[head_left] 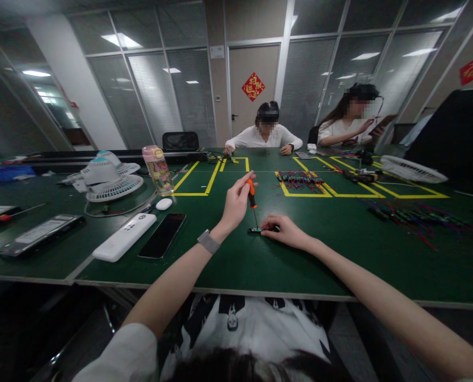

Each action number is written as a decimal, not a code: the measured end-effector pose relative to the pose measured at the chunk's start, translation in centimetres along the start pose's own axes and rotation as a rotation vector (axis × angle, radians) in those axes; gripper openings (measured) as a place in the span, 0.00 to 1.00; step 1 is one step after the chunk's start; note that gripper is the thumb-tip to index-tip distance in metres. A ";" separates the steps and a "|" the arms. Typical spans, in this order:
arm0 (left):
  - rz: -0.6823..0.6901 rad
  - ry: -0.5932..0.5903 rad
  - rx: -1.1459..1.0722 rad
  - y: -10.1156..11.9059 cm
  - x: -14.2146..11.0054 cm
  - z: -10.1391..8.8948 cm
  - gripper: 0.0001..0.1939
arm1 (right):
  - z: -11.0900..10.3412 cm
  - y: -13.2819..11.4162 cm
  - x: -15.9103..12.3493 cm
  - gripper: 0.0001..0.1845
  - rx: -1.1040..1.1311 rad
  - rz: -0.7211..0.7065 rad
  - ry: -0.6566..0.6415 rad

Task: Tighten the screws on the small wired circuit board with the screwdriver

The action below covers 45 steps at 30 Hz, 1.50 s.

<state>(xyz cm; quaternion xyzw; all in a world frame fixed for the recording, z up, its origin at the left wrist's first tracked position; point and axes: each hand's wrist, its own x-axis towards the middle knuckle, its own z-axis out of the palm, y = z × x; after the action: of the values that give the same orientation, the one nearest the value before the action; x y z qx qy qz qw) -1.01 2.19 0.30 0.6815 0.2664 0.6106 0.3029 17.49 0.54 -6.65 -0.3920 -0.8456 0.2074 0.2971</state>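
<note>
My left hand is closed around the orange and black handle of a screwdriver, which stands nearly upright. The thin shaft runs down to a small green circuit board in a dark holder lying on the green table. Its tip meets the board or ends just above it; I cannot tell which. My right hand rests on the table with its fingertips pinched on the right end of that board, covering part of it. A bit of something dark shows under the right fingers.
Left of my arm lie a black phone, a white power bank and a white earbud case. Further off stand a pink-lidded bottle and white fans. Wired boards sit right. Two people are across the table.
</note>
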 end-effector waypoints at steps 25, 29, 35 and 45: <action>0.326 0.020 0.407 1.5 -1.2 0.3 0.08 | 0.1 0.3 0.0 0.06 -0.008 -0.016 0.010; 0.290 -0.017 0.375 1.2 -1.2 0.3 0.14 | 0.1 0.3 0.0 0.06 -0.003 -0.013 0.007; 0.158 -0.046 0.114 0.3 -0.9 0.5 0.17 | 0.1 0.3 0.0 0.06 0.006 -0.014 0.005; 0.079 0.021 0.136 0.7 -0.8 0.3 0.12 | 0.1 0.4 0.0 0.06 -0.001 -0.011 0.000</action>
<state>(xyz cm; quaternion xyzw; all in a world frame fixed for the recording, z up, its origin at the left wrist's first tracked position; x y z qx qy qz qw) -0.85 1.16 0.25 0.7040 0.2831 0.6098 0.2288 17.64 0.73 -6.99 -0.3874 -0.8479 0.2053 0.2982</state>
